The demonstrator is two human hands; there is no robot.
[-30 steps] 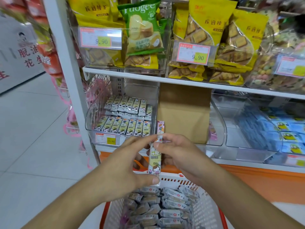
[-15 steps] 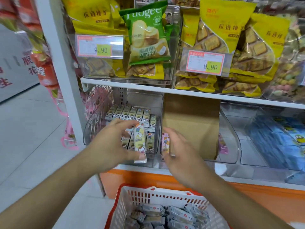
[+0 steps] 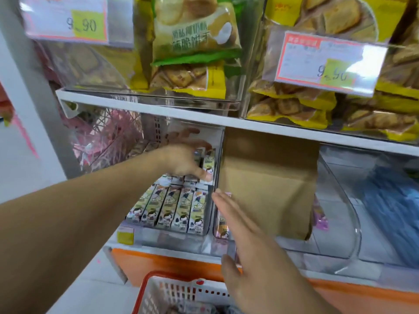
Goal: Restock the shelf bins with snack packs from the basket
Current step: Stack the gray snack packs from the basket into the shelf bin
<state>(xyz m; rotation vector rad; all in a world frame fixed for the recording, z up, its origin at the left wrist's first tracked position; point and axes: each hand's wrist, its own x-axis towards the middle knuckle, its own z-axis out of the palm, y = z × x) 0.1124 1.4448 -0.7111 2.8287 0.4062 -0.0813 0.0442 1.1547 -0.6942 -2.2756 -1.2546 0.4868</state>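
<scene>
My left hand [image 3: 184, 160] reaches deep into the clear shelf bin [image 3: 172, 237] and pinches a green-and-white snack pack [image 3: 209, 165] at the right end of the back row. A front row of the same packs [image 3: 172, 207] lies below it. My right hand [image 3: 240, 243] is flat, fingers straight, against the front of the neighbouring clear bin, above a pink snack pack [image 3: 221, 228] that lies inside. The red and white basket [image 3: 181, 288] sits low at the frame's bottom, with a few packs just visible in it.
A brown cardboard divider [image 3: 267, 182] stands in the bin right of my hands. Blue packs [image 3: 392, 214] fill the far right bin. The upper shelf [image 3: 145, 109] holds yellow and green biscuit bags behind price tags. A white upright post [image 3: 27, 91] is at left.
The view has moved closer to the shelf. My left hand carried the green pack from the bin's front to the back row. My right hand let go of the pink pack and opened flat.
</scene>
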